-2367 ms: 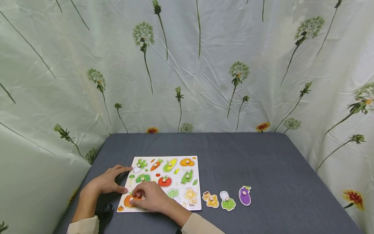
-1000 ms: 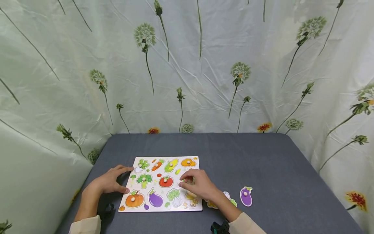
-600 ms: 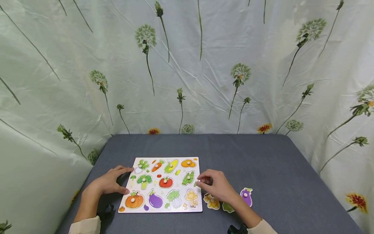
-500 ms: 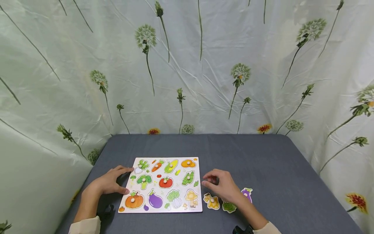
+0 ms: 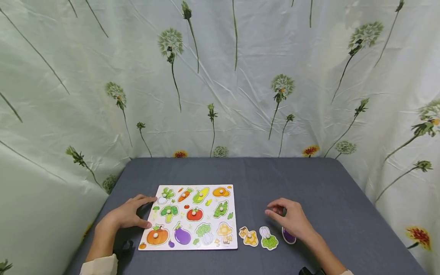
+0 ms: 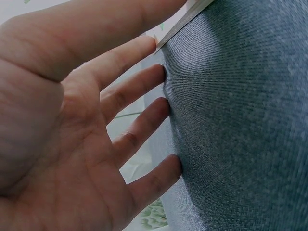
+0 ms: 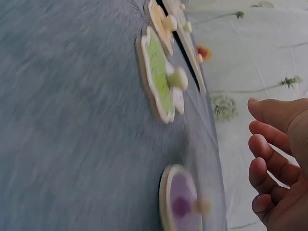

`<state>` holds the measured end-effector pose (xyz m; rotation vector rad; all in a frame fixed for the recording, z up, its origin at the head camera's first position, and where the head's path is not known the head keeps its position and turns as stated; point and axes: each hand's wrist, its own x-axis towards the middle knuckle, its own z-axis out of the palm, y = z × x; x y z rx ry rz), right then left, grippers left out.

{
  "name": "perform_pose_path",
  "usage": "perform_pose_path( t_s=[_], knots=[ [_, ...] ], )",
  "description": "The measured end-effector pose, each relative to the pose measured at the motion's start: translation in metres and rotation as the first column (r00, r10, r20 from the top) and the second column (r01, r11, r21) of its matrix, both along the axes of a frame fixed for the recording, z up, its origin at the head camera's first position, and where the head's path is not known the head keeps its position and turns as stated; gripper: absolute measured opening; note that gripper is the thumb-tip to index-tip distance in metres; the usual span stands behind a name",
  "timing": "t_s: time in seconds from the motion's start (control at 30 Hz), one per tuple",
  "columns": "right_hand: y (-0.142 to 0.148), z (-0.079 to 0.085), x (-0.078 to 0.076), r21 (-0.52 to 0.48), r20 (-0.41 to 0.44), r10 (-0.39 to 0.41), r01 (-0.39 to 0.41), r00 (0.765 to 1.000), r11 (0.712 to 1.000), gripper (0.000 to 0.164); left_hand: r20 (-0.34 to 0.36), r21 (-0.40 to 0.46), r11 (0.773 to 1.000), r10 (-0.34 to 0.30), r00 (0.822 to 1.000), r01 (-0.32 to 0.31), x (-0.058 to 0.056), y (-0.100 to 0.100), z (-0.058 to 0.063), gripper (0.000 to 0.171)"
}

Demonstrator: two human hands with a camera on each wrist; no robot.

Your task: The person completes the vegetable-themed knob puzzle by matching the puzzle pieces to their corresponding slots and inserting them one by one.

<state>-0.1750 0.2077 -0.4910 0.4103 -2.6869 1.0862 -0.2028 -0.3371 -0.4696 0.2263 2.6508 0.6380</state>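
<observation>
A white wooden vegetable puzzle board (image 5: 209, 208) lies on the dark grey table. My left hand (image 5: 125, 214) rests at its left edge, thumb and forefinger touching it, fingers spread as the left wrist view shows. My right hand (image 5: 290, 217) hovers above the table to the right, fingers loosely bent and holding nothing. Beneath it lies the eggplant piece (image 7: 180, 199), partly covered by the hand in the head view. Left of that are the Chinese cabbage piece (image 5: 269, 238) and the mushroom piece (image 5: 249, 236), each with a round knob.
Pumpkin (image 5: 157, 235), broccoli (image 5: 169, 212), tomato (image 5: 194, 214) and several other knobbed pieces sit in the board. Eggplant, cabbage and mushroom pictures show in its front row without knobs. A flower-print curtain (image 5: 240, 95) hangs behind the table.
My right hand has gone from the pumpkin on the board rightward past the mushroom and cabbage pieces to above the eggplant piece. The pumpkin piece was let go. My left hand has stayed put.
</observation>
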Motion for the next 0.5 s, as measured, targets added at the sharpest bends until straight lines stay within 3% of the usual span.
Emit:
perform_pose_path(
  t_s=[0.5],
  knots=[
    [0.029,-0.009,0.023,0.057,0.018,-0.061,0.06,0.998,0.997,0.018,-0.002,-0.011,1.0,-0.006,1.0,0.006,0.0,0.0,0.0,0.098]
  ],
)
